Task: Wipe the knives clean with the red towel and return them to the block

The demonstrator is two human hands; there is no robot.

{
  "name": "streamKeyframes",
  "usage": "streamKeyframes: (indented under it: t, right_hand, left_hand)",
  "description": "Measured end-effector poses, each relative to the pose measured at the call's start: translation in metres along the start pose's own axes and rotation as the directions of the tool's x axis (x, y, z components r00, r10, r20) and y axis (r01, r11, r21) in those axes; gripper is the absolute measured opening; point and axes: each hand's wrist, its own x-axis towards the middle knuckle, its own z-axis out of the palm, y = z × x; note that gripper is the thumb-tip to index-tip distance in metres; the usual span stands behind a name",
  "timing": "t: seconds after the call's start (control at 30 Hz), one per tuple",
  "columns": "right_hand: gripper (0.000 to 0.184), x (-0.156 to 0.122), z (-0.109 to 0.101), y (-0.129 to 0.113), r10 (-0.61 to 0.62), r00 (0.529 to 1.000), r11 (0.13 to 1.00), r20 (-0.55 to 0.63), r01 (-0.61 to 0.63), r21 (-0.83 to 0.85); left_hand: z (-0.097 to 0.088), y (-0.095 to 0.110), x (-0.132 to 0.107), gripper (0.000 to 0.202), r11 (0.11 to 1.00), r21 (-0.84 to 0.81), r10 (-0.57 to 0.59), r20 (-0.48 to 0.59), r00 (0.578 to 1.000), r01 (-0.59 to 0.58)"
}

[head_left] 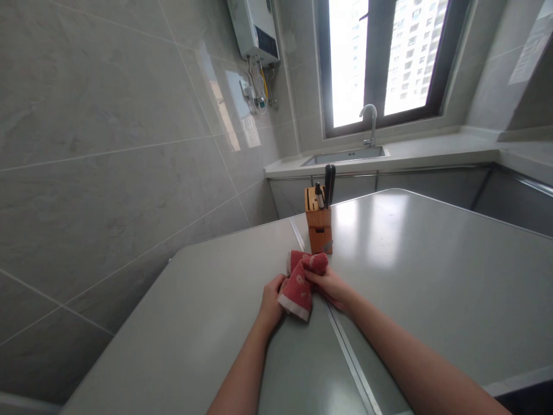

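A red cloth towel with a pale border (297, 286) is bunched up in both hands on the light grey counter (410, 288). My left hand (272, 301) grips its left side, with the bordered end hanging near the wrist. My right hand (328, 288) pinches a folded fold of the towel from the right. Just beyond the towel stands a wooden knife block (318, 222) holding dark-handled knives, a little ahead of my right hand and apart from it.
A steel sink (345, 155) with a curved faucet (368, 124) sits under a window (384, 57) on the far counter. A wall-mounted water heater (253, 29) hangs on the grey tiled wall (108, 115) to the left.
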Motion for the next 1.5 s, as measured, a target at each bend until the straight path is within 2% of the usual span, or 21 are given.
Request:
streamKeyframes:
  t: [1.1, 1.5]
  right_hand:
    - [0.041, -0.0004, 0.002, -0.0018, 0.008, 1.0, 1.0, -0.016, -0.008, 0.021]
    - [0.041, 0.0012, 0.0001, 0.0001, -0.014, 1.0, 0.999, 0.001, 0.014, 0.034]
  left_hand:
    - [-0.0001, -0.0035, 0.0, 0.025, 1.0, 0.012, 0.012, -0.035, 0.999, -0.011]
    - [-0.0006, -0.0003, -0.0016, 0.017, 1.0, -0.008, 0.017, 0.02, 1.0, -0.017]
